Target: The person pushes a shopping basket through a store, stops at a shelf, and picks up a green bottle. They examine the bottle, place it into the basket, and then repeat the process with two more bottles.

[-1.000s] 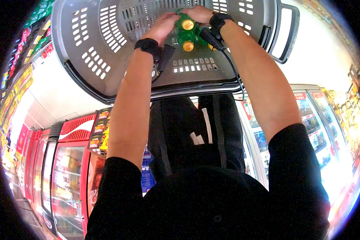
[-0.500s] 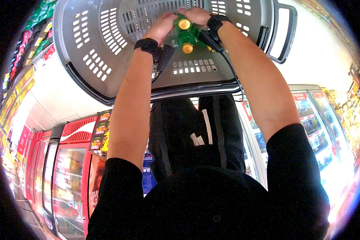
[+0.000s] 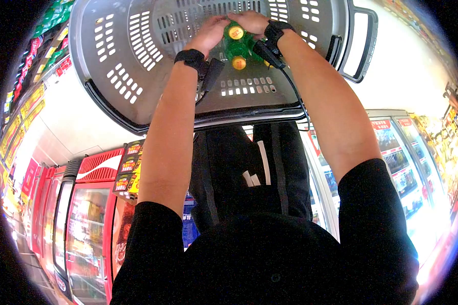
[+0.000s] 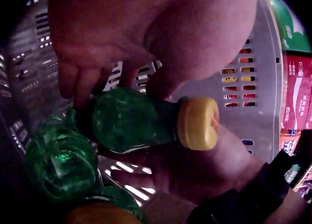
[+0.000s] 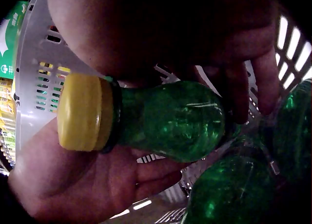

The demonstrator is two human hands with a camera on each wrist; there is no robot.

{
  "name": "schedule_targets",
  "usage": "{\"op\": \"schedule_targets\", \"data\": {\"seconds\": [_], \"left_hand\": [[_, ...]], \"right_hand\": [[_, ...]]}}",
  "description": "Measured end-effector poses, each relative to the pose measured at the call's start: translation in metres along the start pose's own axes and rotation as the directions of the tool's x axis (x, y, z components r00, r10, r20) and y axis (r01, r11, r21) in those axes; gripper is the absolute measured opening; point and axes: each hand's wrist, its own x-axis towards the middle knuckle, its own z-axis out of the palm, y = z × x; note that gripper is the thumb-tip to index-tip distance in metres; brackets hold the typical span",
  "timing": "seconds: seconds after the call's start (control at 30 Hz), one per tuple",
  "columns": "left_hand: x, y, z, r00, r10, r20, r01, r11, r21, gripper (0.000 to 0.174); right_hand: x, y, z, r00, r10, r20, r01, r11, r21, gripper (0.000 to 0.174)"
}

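Observation:
In the head view a green bottle with a yellow cap (image 3: 236,33) stands between both hands inside a grey basket (image 3: 137,99). My left hand (image 3: 209,34) holds it from the left, its fingers bent round the far side. From the right my right hand (image 3: 252,22) holds the same bottle (image 5: 175,121), with fingers hanging past it in the right wrist view. A second yellow-capped bottle (image 3: 238,62) stands nearer my body. Another green bottle (image 4: 63,158) shows beside the held one in the left wrist view. My right forearm and wrist camera partly hide a further bottle.
The basket's slotted walls surround the hands, and its black rim (image 3: 249,114) runs close to my legs. A handle (image 3: 361,46) sticks out at the right. Red drink fridges (image 3: 89,229) stand at lower left, glass-door fridges (image 3: 397,157) at right, and stocked shelves at upper left.
The held bottle's cap shifts slightly left and then settles back a little. Both hands stay at the bottle, moving only slightly. The third bottle's cap becomes more hidden.

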Motion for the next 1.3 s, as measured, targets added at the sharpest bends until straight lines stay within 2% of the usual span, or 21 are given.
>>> {"op": "schedule_targets", "data": {"seconds": [0.07,0.33,0.47,0.6,0.87,0.97,1.07,1.17,1.3], "left_hand": [[0.008,-0.009,-0.002,1.000,0.006,0.012,-0.006,1.000,0.007,0.039],[0.007,-0.007,-0.002,1.000,0.008,0.016,-0.008,1.000,0.008,0.044],[0.004,-0.007,-0.001,0.998,0.057,0.028,-0.056,0.998,-0.023,0.052],[0.007,-0.009,-0.002,0.997,0.071,0.026,-0.071,0.997,-0.007,0.052],[-0.005,0.005,0.003,0.999,0.052,-0.017,-0.052,0.998,-0.021,0.048],[-0.002,0.003,0.000,1.000,-0.020,0.000,0.020,1.000,0.016,0.046],[-0.015,0.017,0.001,0.999,-0.031,-0.011,0.032,0.999,0.022,0.046],[-0.023,0.024,0.006,0.996,-0.031,-0.086,0.029,0.999,-0.032,0.044],[-0.026,0.030,0.008,0.994,-0.050,-0.101,0.047,0.998,-0.028,0.042]], "right_hand": [[-0.001,-0.003,0.000,1.000,-0.027,-0.003,0.027,0.999,-0.040,0.074],[0.027,0.020,0.016,0.996,-0.087,-0.029,0.086,0.996,-0.023,0.073],[0.018,0.014,0.010,0.997,-0.066,-0.043,0.063,0.996,-0.066,0.072],[0.018,0.014,0.010,0.994,-0.048,-0.096,0.043,0.998,-0.045,0.067],[0.021,0.021,0.014,0.995,0.033,-0.092,-0.024,0.995,0.098,0.071],[0.016,0.019,0.012,0.996,0.060,-0.068,-0.048,0.986,0.157,0.073],[0.012,0.016,0.008,0.993,0.107,-0.047,-0.100,0.985,0.140,0.074],[0.013,0.021,0.009,0.996,0.073,-0.059,-0.062,0.984,0.170,0.074],[-0.002,0.012,0.002,0.995,0.014,-0.099,-0.002,0.993,0.119,0.085]]}}
